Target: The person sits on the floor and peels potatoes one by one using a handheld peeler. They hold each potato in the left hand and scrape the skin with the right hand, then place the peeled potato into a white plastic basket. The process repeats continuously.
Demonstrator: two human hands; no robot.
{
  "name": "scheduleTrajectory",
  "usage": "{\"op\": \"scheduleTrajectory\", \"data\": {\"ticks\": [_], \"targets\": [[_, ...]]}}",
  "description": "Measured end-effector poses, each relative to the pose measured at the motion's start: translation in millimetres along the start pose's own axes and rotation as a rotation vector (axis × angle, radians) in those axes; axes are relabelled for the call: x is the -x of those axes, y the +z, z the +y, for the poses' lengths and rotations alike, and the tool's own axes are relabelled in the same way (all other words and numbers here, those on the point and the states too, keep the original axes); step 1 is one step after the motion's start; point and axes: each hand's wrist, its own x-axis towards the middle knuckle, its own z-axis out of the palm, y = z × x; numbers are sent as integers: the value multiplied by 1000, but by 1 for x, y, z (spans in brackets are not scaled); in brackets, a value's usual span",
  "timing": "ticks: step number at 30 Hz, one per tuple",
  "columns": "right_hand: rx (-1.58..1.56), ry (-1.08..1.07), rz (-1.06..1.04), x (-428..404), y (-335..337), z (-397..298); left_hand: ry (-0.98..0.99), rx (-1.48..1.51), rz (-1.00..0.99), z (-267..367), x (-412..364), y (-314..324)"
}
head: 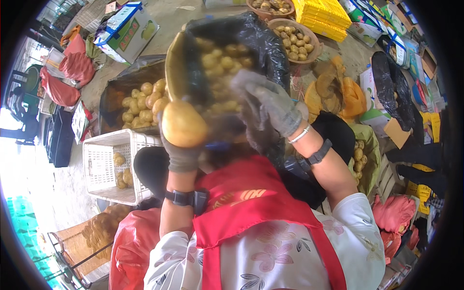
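My left hand (183,156), in a grey work glove, grips a large yellow potato (184,124) in front of my red apron (250,203). Blurred by motion, my gloved right hand (270,99) is over the right side of a crate lined with black plastic (270,47). Inside that crate lie many potatoes (221,63). Below the right hand hangs a fuzzy brownish-grey piece, perhaps cloth (258,128); whether the fingers hold it cannot be made out.
Left of it stands another black-lined box of potatoes (145,105), with a white plastic crate (110,139) nearer me holding several. Beyond are a round basin of potatoes (313,54) and stacked yellow crates (320,21). A green sack of potatoes (369,156) is at right.
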Motion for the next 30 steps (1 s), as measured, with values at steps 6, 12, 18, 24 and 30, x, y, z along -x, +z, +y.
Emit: {"op": "scheduleTrajectory", "data": {"ticks": [6,12,18,24,30], "targets": [[151,-113,-58,2,-22,-13,223,125,195,86,-15,-16],[99,-87,-77,-3,-34,-6,303,-91,212,112,-24,-42],[64,-50,20,3,-30,-6,398,-441,165,120,-46,-66],[325,-113,75,-18,-36,7,470,-444,109,101,-9,-42],[256,-34,128,-55,-58,52,621,-53,142,137,77,-44]]}}
